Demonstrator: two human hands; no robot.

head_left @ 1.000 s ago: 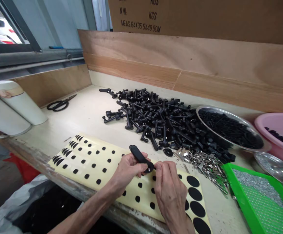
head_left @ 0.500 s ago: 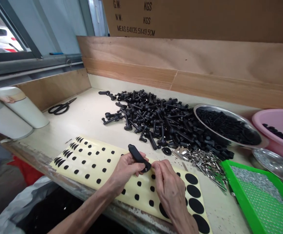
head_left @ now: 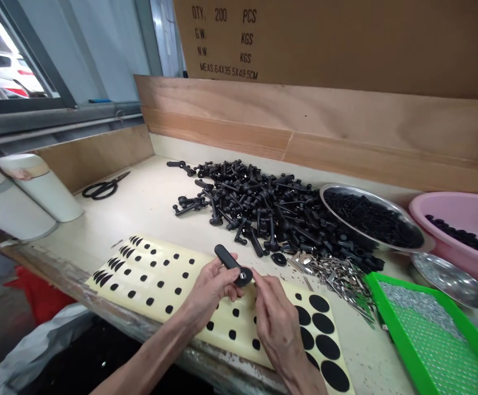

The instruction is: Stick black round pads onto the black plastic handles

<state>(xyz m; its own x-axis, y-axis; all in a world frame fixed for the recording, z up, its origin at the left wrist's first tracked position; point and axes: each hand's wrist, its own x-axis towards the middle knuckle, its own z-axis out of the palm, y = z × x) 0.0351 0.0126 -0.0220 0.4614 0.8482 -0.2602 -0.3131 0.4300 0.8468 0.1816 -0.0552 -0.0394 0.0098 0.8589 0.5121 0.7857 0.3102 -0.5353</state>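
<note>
Left hand [head_left: 212,286] clenched round black handle [head_left: 227,261], held just above sticker sheet [head_left: 157,274] at front edge of bench [head_left: 148,203]. Handle's round end juts free of grip; push there could twist it loose. Right hand [head_left: 278,323] fingertips pinched at that end; cannot tell if anything between them. Small piece dropped here would vanish among black dots. Wrist over big discs [head_left: 323,323]: may crease them. Clip heap [head_left: 341,280] near, snag risk.

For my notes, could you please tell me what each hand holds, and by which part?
The left hand grips a black lever around its middle, both ends showing. Whether the right hand holds anything cannot be told.
</note>
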